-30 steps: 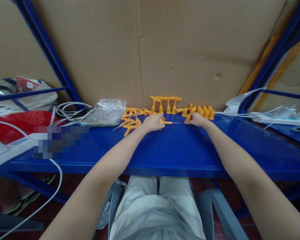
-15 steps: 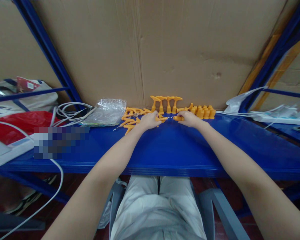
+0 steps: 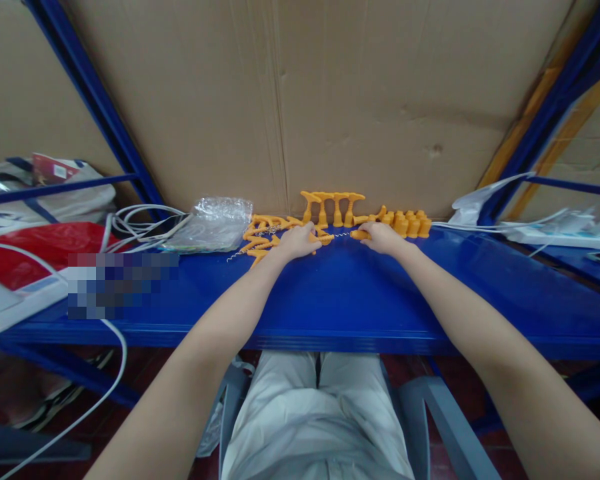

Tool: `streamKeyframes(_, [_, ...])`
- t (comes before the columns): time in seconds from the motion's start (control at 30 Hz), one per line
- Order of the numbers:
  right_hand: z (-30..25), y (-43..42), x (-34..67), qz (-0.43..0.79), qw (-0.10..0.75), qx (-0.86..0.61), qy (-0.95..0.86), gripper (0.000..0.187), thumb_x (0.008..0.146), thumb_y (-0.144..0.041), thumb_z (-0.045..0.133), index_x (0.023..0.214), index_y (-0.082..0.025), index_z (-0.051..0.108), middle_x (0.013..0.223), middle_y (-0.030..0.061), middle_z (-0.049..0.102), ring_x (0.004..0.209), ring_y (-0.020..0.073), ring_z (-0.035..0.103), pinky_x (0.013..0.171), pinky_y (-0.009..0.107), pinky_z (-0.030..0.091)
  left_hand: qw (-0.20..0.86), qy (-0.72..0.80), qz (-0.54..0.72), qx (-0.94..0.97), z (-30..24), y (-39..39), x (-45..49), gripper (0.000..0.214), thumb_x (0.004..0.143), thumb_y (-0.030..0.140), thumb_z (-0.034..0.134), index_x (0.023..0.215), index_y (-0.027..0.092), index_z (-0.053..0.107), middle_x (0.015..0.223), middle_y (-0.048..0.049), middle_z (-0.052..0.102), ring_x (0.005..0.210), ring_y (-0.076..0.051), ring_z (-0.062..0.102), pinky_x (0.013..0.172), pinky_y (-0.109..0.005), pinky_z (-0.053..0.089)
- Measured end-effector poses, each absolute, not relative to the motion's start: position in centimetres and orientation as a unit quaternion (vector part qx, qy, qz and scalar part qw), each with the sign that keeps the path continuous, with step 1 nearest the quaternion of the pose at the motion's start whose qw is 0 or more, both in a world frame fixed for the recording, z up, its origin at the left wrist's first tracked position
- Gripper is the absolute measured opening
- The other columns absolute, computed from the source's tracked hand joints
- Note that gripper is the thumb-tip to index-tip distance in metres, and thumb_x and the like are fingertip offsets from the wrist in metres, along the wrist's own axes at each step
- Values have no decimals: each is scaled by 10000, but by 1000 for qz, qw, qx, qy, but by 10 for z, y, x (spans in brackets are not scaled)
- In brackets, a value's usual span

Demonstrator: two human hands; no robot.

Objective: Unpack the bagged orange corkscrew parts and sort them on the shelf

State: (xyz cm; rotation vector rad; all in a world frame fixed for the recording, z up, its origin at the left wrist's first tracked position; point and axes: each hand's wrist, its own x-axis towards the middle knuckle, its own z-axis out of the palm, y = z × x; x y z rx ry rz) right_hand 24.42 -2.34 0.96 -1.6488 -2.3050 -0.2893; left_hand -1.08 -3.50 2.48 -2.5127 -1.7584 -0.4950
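My left hand (image 3: 299, 243) is closed on an orange corkscrew (image 3: 327, 239), whose metal spiral points right. In my closed right hand (image 3: 381, 238) is an orange sleeve-like cap (image 3: 360, 235), in line with the spiral's tip and just right of it. Whether tip and cap touch is too small to tell. Beside and behind my left hand lies a pile of orange corkscrew handles (image 3: 260, 233), some with bare spirals showing. Several assembled corkscrews (image 3: 337, 210) stand upright behind my hands. A block of orange caps (image 3: 411, 225) stands right of my right hand.
Clear plastic bags (image 3: 207, 223) and white cables (image 3: 143, 223) lie left on the blue table (image 3: 340, 300). A red bag (image 3: 55, 250) and a power strip (image 3: 25, 303) are farther left. Cardboard (image 3: 355, 100) backs the table; another power strip (image 3: 555, 235) is at right.
My right hand has shifted slightly right with the cap, and more of the spiral shows between my hands. My left hand stays almost in place.
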Motion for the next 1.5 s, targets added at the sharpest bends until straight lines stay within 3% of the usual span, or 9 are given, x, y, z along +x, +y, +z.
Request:
streamKeyframes(0.43, [4, -21, 239, -91, 182, -502, -841, 350, 860, -157, 650, 1204, -143, 714, 1226, 156, 724, 1157, 316, 673, 1018, 452, 517, 1, -532, -165, -831, 24, -37, -10, 332, 831, 322, 625, 1132, 182, 625, 956, -75, 774, 989, -273, 717, 821, -321, 509])
streamKeyframes(0.77, [5, -29, 224, -89, 228, -412, -878, 349, 945, -210, 566, 1269, -184, 691, 1186, 138, 689, 1071, 266, 669, 976, 410, 528, -3, -495, -207, -844, 14, -24, -15, 350, 807, 275, 635, 1143, 182, 666, 996, -76, 771, 956, -247, 715, 839, -313, 515])
streamKeyframes(0.97, [8, -29, 227, -60, 229, -419, -877, 456, 908, -171, 556, 1355, -214, 640, 1296, 123, 640, 1194, 269, 631, 1062, 449, 486, -26, -469, -237, -851, 11, -19, -18, 261, 801, 245, 629, 1048, 185, 692, 838, -32, 761, 828, -201, 709, 738, -265, 499])
streamKeyframes(1.13, [9, -24, 232, -8, 276, -429, -860, 591, 799, -99, 621, 1384, -171, 572, 1402, 160, 589, 1316, 293, 564, 1097, 510, 457, -16, -485, -230, -843, 11, -18, -19, 290, 780, 229, 648, 1064, 193, 695, 792, -14, 749, 782, -191, 700, 709, -255, 490])
streamKeyframes(1.3, [15, -25, 234, 121, 306, -481, -813, 428, 808, -102, 679, 1226, -170, 621, 1298, 137, 672, 1159, 247, 675, 1016, 460, 535, 5, -491, -224, -842, 15, -22, -18, 316, 790, 235, 652, 1099, 195, 703, 874, -38, 769, 857, -212, 715, 759, -267, 502])
streamKeyframes(1.5, [27, -38, 233, 294, 309, -488, -761, 90, 929, -246, 653, 940, -156, 658, 896, 84, 764, 842, 184, 745, 849, 328, 592, 28, -513, -231, -826, 22, -28, -17, 319, 816, 256, 650, 1128, 208, 694, 904, -37, 771, 933, -230, 720, 788, -270, 494])
